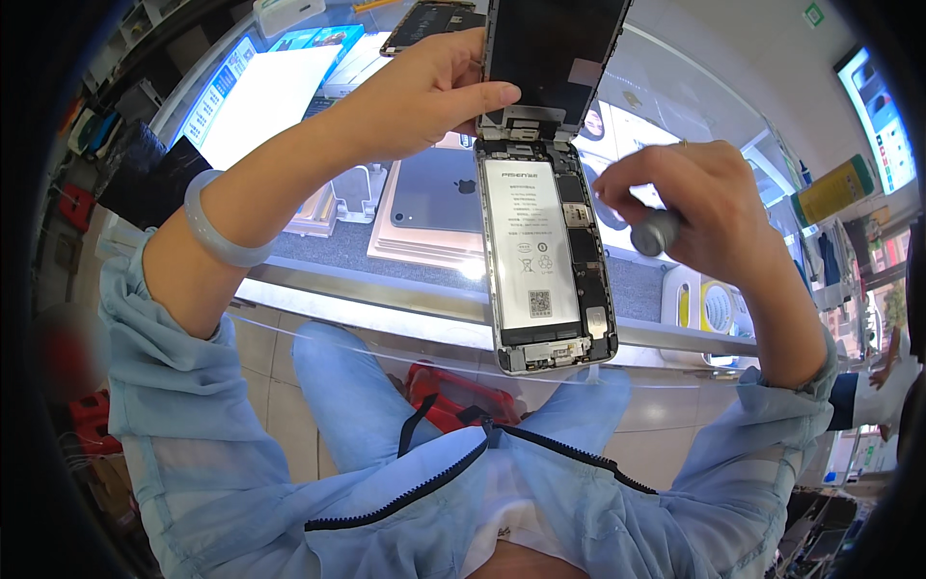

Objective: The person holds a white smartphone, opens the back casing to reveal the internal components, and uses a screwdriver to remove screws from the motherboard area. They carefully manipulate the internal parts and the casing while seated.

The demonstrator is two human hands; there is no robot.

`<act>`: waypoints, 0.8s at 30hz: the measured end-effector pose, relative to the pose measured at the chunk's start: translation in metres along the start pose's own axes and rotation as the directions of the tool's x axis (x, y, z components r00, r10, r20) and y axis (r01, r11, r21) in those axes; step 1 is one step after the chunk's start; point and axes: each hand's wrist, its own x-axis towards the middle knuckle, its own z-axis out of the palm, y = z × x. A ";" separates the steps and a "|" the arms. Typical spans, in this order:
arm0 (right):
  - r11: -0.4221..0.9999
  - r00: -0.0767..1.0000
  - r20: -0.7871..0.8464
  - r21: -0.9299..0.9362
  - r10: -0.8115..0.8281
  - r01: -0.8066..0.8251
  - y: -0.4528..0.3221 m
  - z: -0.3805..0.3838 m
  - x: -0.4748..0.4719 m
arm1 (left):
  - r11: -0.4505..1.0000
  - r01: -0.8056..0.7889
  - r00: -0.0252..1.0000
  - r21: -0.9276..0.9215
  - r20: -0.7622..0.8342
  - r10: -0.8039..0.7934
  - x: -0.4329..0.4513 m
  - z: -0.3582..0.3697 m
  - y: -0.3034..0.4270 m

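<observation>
An opened smartphone lies before me, its body (pixel 600 286) reaching past the front edge of the glass counter. A white battery (pixel 532 239) bearing printed writing and a printed code fills much of the body, with circuit parts along its right side. The display assembly (pixel 553 58) is raised at the top end of the body. My left hand (pixel 445 101) grips its left edge, thumb on the inner face. To the right of the phone, my right hand (pixel 698 199) is closed around a tool with a grey round handle end (pixel 655 233); the tool's tip is hidden.
Under the glass are a dark tablet (pixel 438 192) on several boxes and a white stand (pixel 359 194). A second phone part (pixel 427 29) lies at the back. Tape rolls (pixel 716 307) sit in a white holder (pixel 673 297) at right. A red stool (pixel 463 398) stands below.
</observation>
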 end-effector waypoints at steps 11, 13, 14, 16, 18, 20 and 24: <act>0.972 0.978 0.048 0.113 0.202 -0.206 0.019 0.020 0.003 | 0.999 0.002 1.000 0.032 -0.006 -0.002 -0.004 0.016 0.009; 0.968 0.979 0.052 0.145 0.197 -0.202 0.018 0.020 0.005 | 0.997 0.014 1.000 0.072 0.004 -0.015 -0.004 0.014 0.010; 0.967 0.977 0.067 0.140 0.205 -0.212 0.017 0.019 0.006 | 0.998 0.023 1.000 0.058 0.003 -0.023 -0.005 0.014 0.010; 0.964 0.970 0.097 0.124 0.225 -0.236 0.017 0.018 0.006 | 0.999 0.037 0.999 0.028 0.006 -0.037 -0.004 0.014 0.012; 0.962 0.970 0.101 0.141 0.221 -0.234 0.018 0.018 0.007 | 1.000 0.024 1.000 0.002 0.004 -0.024 -0.003 0.015 0.010; 0.962 0.971 0.101 0.147 0.216 -0.229 0.018 0.018 0.007 | 1.000 0.020 1.000 -0.010 0.008 -0.020 -0.003 0.015 0.008; 0.962 0.970 0.085 0.135 0.229 -0.239 0.020 0.018 0.007 | 0.999 0.032 0.999 -0.006 0.027 -0.032 -0.002 0.013 0.008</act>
